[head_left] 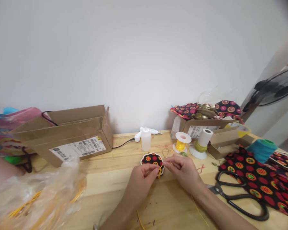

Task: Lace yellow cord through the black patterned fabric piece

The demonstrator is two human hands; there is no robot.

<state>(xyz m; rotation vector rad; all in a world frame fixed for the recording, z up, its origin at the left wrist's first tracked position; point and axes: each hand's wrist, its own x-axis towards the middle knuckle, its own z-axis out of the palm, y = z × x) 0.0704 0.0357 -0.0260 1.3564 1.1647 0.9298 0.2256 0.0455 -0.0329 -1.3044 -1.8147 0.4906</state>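
Note:
Pinched between thumb and fingers, a yellow cord (pixel 161 169) is in my left hand (pixel 147 174). My right hand (pixel 180 167) is also closed in a pinch, its fingertips on the same cord, just to the right. Loose cord ends trail below both wrists toward the table's front. Just behind my fingers lies a scalloped, black patterned fabric piece (pixel 150 157) with a pale rim, partly covered by the left fingers. The exact knot or loop at the fingertips is too small to make out.
Black-handled scissors (pixel 217 189) and patterned fabric (pixel 252 174) lie at the right. Behind stand a white bottle (pixel 146 140), a yellow thread spool (pixel 181 145), a green thread spool (pixel 201 147) and a soldering-iron-like tool (pixel 148 131). At left are a cardboard box (pixel 79 131) and plastic bags (pixel 50 195).

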